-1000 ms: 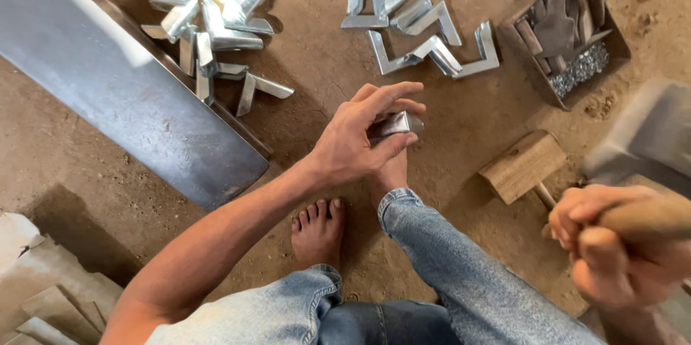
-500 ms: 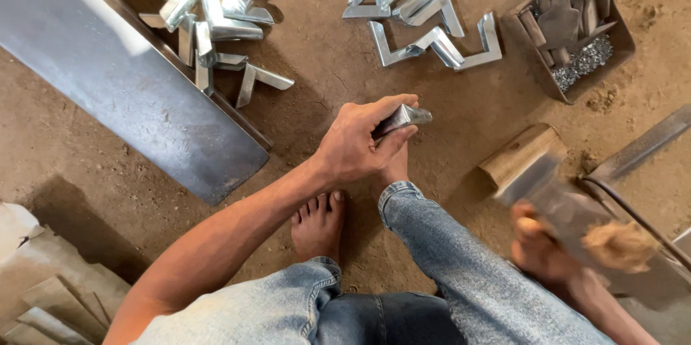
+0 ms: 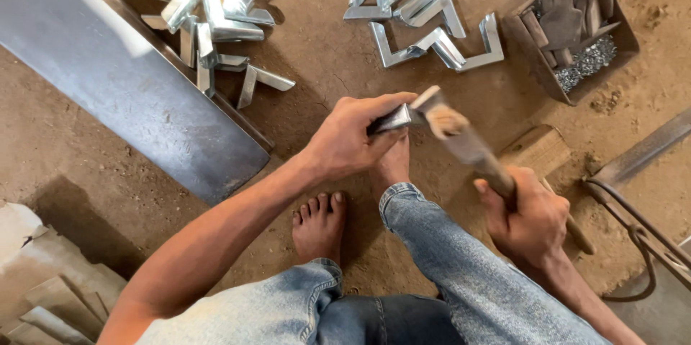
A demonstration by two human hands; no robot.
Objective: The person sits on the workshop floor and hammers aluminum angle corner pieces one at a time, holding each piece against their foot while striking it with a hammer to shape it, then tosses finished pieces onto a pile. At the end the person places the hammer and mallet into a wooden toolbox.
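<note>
Left hand (image 3: 353, 140) clamped around a small metal piece (image 3: 392, 120), fingers curled tight over it, thumb on top, one bright end poking out on the right. Right hand (image 3: 529, 219) wrapped fully closed around the wooden handle of a hammer (image 3: 461, 140) — head blurred, right up against the exposed end of the metal piece, contact too smeared to call. Bare foot (image 3: 320, 226) planted on the dirt floor just below the metal piece, second foot tucked directly beneath it under the left hand. Wooden block (image 3: 536, 149) just right of the metal piece, partly behind the hammer handle. Above the metal piece, a cluster of bent angle brackets (image 3: 425, 24); up and to the left, a scattered heap of cut strips (image 3: 212, 21) beside a long grey steel sheet (image 3: 122, 93). Well off to the upper right — an open tray (image 3: 576, 28) with tools and small fasteners.
</note>
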